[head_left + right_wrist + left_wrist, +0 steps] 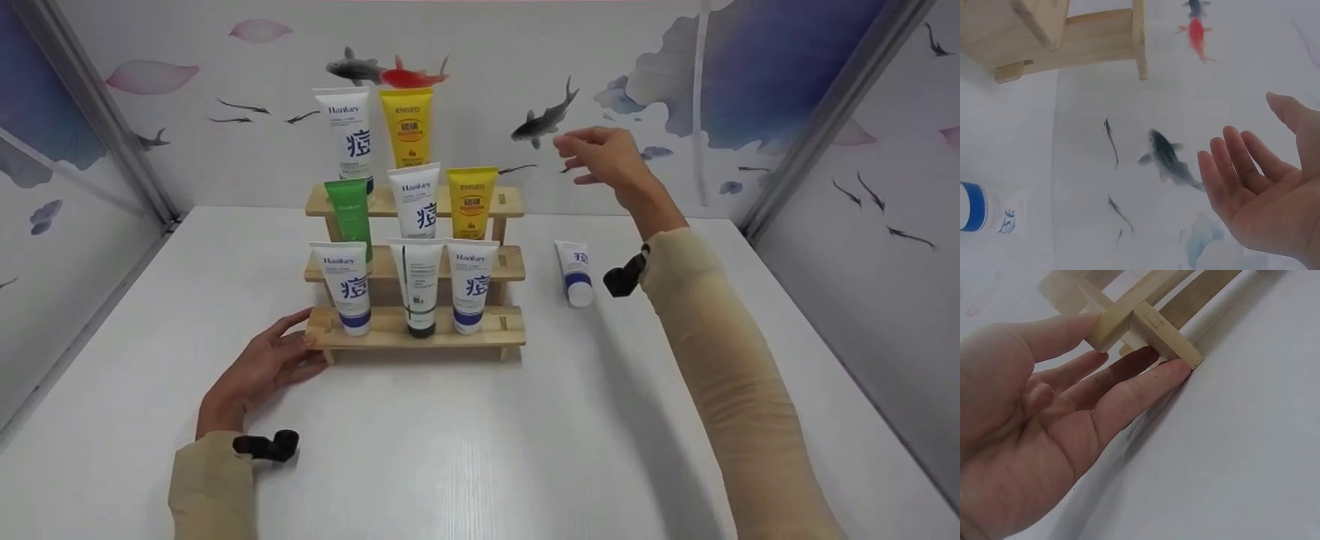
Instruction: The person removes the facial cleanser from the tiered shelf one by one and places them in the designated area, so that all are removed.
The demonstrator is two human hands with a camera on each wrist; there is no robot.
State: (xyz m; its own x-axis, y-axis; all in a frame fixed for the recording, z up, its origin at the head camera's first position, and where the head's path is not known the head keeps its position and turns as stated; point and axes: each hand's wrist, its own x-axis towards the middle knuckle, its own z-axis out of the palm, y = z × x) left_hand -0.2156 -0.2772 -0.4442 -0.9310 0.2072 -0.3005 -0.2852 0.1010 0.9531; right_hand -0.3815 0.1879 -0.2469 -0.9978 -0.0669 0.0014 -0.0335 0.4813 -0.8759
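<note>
While left hand (266, 364) grips its eight o'clock corner — right hand (606, 159) at two, empty, loosely parted — wooden rack (388, 321) is presumably light, stiff, best held by its ends.

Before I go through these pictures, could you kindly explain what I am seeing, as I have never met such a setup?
There is no robot here: these are a person's bare hands. The wide picture comes from a camera worn on the head; the two closer ones come from cameras on the left and right wrists.

On the white table stands a three-tier wooden rack. It carries four white Hankey tubes, two yellow ENSEO tubes, one green Hankey tube and one white tube with a dark green cap. Another white tube with a blue band is right of the rack.

The left hand touches the rack's lower left end; the right hand is raised, holding nothing.
</note>
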